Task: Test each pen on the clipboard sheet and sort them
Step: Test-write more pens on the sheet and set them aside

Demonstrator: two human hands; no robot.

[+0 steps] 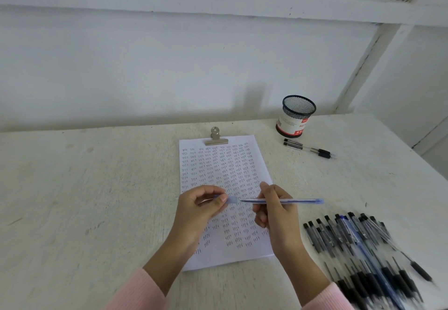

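A white sheet (225, 164) covered in rows of small ink marks lies on the table, clamped at its top by a metal clip (215, 137). Above the sheet's lower half, my right hand (276, 210) grips a blue pen (303, 201) held level, its tip pointing left. My left hand (203, 208) pinches the pen's blue cap (230, 199) just off the tip, a small gap between cap and tip. A heap of several black and blue pens (358, 244) lies to the right of the sheet.
A black mesh pen cup (294, 117) with a white and red label stands at the back right of the white table (97, 188). Two black pens (308, 148) lie side by side in front of it. A white wall rises behind the table.
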